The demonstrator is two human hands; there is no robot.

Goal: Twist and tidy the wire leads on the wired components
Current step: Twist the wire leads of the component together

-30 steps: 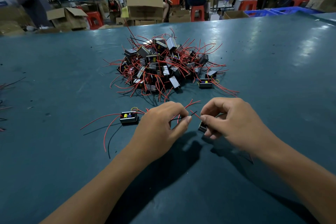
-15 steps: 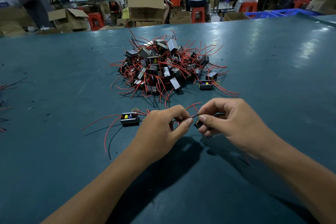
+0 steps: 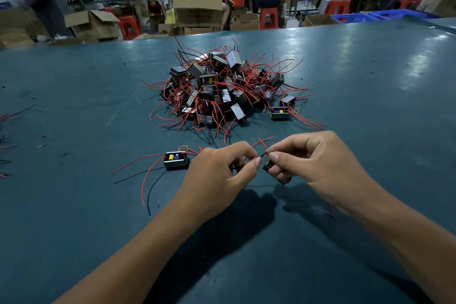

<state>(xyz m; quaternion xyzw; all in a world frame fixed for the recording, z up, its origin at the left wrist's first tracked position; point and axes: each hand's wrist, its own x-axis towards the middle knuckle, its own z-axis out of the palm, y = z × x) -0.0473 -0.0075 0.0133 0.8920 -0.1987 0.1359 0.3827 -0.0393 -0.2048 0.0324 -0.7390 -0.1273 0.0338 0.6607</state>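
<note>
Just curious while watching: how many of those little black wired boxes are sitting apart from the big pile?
3: one lies alone on the table left of the left hand, at; one in the right hand, at; one at the pile's right edge. Others may be hidden.

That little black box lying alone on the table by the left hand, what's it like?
The little black box is a small open-topped case, plastic by its look, lying flat on the blue-green table. Yellow and blue parts sit inside. Thin red and black wires trail from it across the table. No hands touch the case itself.
</note>
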